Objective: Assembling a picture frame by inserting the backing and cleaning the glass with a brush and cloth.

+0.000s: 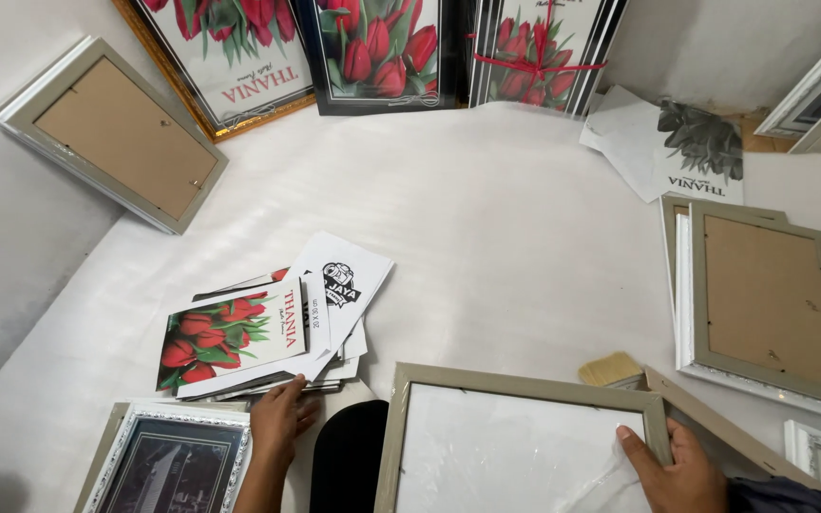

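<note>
A white padded sheet (486, 237) covers the work surface and carries everything else. The largest thing in hand is the grey-beige frame (525, 389) with a clear pane, lying flat right in front of the person; the right hand (681, 465) grips its right edge, thumb laid over the front of the rail and the other fingers hidden beneath, so the hold is a pinch on that rail. Just right of that grip lie a loose grey moulding strip (715, 423) and, further right, a stack of frames turned backing-up (767, 304). Just above and left of the grip rests a wide paintbrush (610, 369).

The left hand (282, 413) rests flat, fingers loosely spread, with its fingertips on the near edge of a pile of printed sheets (268, 328), the top one showing red tulips. Below and left of this hand sits a silver ornate frame (173, 461) with a dark picture. Well beyond both hands, tulip-print frames (377, 52) lean on the far wall, a backing-up frame (111, 133) leans at the far left, and grey flower sheets (677, 147) lie at the far right
</note>
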